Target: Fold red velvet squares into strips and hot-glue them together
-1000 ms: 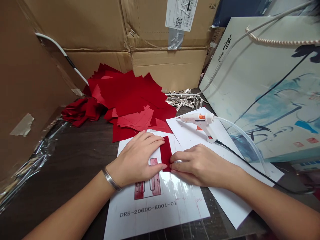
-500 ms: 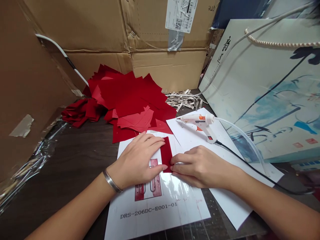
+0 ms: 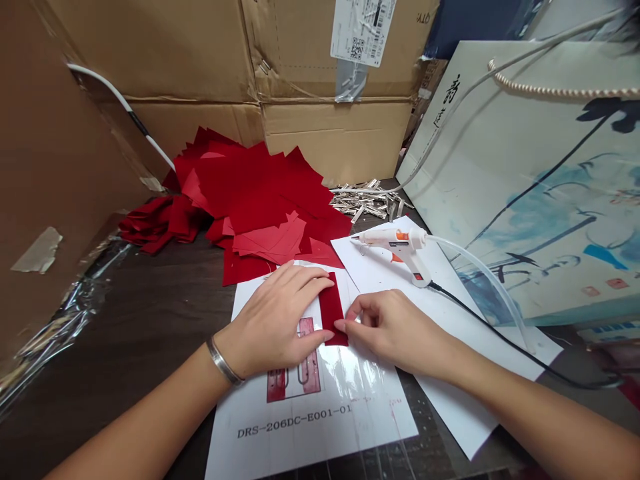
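A narrow strip of red velvety fabric lies upright on a printed white sheet. My left hand rests flat on the sheet with fingers stretched out. Its fingertips and thumb tip press on the strip's left edge. From the right, my right hand has its thumb and bent fingers closed at the lower right edge of the strip. A red printed picture shows partly under my left hand, above the printed code.
Behind my hands is a heap of red fabric pieces. Metal hair clips lie at the back. A white glue gun with a black cord rests on another sheet. Cardboard boxes and a painted paper bag border the table.
My right hand's fingers have curled and drawn in, with the thumb now on the strip's right edge. My left hand stays in almost the same place.
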Demonstrator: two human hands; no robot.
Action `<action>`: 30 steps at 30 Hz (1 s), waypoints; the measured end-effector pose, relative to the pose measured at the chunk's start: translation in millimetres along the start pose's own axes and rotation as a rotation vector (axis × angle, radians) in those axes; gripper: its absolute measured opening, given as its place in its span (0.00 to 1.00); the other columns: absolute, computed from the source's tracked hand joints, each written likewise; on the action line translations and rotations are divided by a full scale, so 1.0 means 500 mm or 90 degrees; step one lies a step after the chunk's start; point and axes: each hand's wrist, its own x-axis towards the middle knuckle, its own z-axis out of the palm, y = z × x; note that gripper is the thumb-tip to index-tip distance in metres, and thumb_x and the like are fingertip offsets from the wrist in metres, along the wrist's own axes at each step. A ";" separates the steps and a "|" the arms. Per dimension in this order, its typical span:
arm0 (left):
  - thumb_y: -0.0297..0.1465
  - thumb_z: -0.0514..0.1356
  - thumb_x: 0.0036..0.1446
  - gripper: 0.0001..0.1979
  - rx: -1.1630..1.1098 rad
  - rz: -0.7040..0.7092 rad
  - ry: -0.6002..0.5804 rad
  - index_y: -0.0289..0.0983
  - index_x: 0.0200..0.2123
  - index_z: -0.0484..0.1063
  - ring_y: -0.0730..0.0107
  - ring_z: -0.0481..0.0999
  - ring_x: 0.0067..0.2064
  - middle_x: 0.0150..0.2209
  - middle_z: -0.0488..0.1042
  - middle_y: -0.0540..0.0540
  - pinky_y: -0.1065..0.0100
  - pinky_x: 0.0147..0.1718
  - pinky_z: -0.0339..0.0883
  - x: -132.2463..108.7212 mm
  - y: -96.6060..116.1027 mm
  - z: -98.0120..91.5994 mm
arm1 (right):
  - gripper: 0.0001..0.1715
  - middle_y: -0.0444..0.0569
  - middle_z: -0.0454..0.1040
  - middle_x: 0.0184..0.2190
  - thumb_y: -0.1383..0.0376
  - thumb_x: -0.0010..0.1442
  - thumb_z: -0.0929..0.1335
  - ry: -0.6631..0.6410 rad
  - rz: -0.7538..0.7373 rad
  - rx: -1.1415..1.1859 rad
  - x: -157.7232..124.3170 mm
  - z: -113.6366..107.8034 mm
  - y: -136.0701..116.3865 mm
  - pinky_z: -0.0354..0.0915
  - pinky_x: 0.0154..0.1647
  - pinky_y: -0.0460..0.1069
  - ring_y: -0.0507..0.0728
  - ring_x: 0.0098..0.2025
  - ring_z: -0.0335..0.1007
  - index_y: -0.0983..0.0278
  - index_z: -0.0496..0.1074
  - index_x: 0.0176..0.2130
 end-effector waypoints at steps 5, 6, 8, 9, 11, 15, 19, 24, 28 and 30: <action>0.41 0.66 0.51 0.36 -0.058 -0.029 0.037 0.36 0.60 0.61 0.50 0.60 0.62 0.63 0.61 0.38 0.51 0.61 0.56 0.001 -0.003 0.002 | 0.12 0.40 0.65 0.16 0.59 0.59 0.68 -0.004 0.027 0.090 -0.001 0.008 0.002 0.50 0.18 0.44 0.47 0.18 0.56 0.64 0.72 0.28; 0.42 0.67 0.50 0.40 -0.098 -0.061 0.066 0.36 0.63 0.57 0.50 0.58 0.64 0.64 0.58 0.38 0.51 0.62 0.55 0.002 -0.002 0.003 | 0.12 0.39 0.63 0.15 0.59 0.59 0.68 -0.008 0.029 0.139 0.000 0.007 0.005 0.50 0.18 0.44 0.47 0.17 0.55 0.64 0.72 0.29; 0.43 0.67 0.51 0.44 -0.240 -0.163 0.143 0.38 0.66 0.51 0.52 0.57 0.65 0.66 0.56 0.38 0.52 0.62 0.55 0.003 0.002 0.006 | 0.13 0.37 0.60 0.14 0.57 0.60 0.68 -0.016 0.020 0.246 0.002 0.004 0.010 0.49 0.18 0.44 0.46 0.17 0.52 0.64 0.71 0.31; 0.43 0.66 0.53 0.43 -0.337 -0.222 0.171 0.39 0.66 0.50 0.53 0.59 0.65 0.65 0.58 0.38 0.53 0.62 0.57 0.003 0.006 0.007 | 0.13 0.36 0.59 0.14 0.56 0.59 0.69 -0.018 0.010 0.290 0.002 0.003 0.012 0.48 0.17 0.44 0.46 0.16 0.51 0.64 0.70 0.32; 0.44 0.63 0.56 0.35 -0.532 -0.315 0.189 0.38 0.62 0.57 0.55 0.66 0.60 0.59 0.68 0.39 0.56 0.58 0.62 0.005 0.014 0.009 | 0.13 0.35 0.58 0.14 0.57 0.58 0.70 -0.012 -0.017 0.342 0.002 0.002 0.013 0.48 0.18 0.44 0.46 0.17 0.50 0.64 0.70 0.32; 0.42 0.65 0.55 0.16 -0.697 -0.370 0.192 0.35 0.38 0.75 0.64 0.78 0.36 0.32 0.79 0.46 0.68 0.35 0.70 0.009 0.035 0.010 | 0.13 0.35 0.58 0.15 0.59 0.56 0.72 -0.009 -0.072 0.354 -0.001 0.009 0.011 0.50 0.19 0.43 0.45 0.18 0.52 0.65 0.70 0.30; 0.38 0.66 0.54 0.11 -0.774 -0.381 0.246 0.35 0.29 0.74 0.71 0.73 0.25 0.24 0.75 0.50 0.72 0.25 0.66 0.006 0.056 0.010 | 0.15 0.37 0.64 0.18 0.56 0.54 0.73 -0.031 -0.067 0.316 -0.006 0.018 0.007 0.50 0.17 0.42 0.45 0.18 0.55 0.65 0.72 0.36; 0.35 0.66 0.56 0.09 -0.858 -0.377 0.260 0.35 0.34 0.75 0.68 0.78 0.30 0.31 0.80 0.46 0.70 0.31 0.72 -0.005 0.071 0.022 | 0.15 0.41 0.69 0.20 0.55 0.57 0.71 -0.164 -0.051 0.410 -0.010 0.030 0.005 0.61 0.19 0.43 0.48 0.20 0.65 0.66 0.74 0.35; 0.36 0.65 0.57 0.11 -0.907 -0.345 0.252 0.36 0.41 0.76 0.66 0.79 0.31 0.32 0.81 0.45 0.69 0.31 0.74 -0.008 0.074 0.033 | 0.13 0.40 0.68 0.19 0.59 0.57 0.71 -0.193 -0.030 0.460 -0.010 0.033 0.004 0.61 0.18 0.42 0.46 0.17 0.63 0.67 0.74 0.30; 0.37 0.65 0.57 0.13 -0.905 -0.339 0.239 0.35 0.42 0.76 0.68 0.79 0.29 0.32 0.80 0.45 0.69 0.28 0.74 -0.008 0.075 0.036 | 0.12 0.39 0.66 0.18 0.60 0.58 0.70 -0.198 -0.022 0.445 -0.010 0.031 0.003 0.59 0.16 0.41 0.45 0.16 0.60 0.67 0.74 0.30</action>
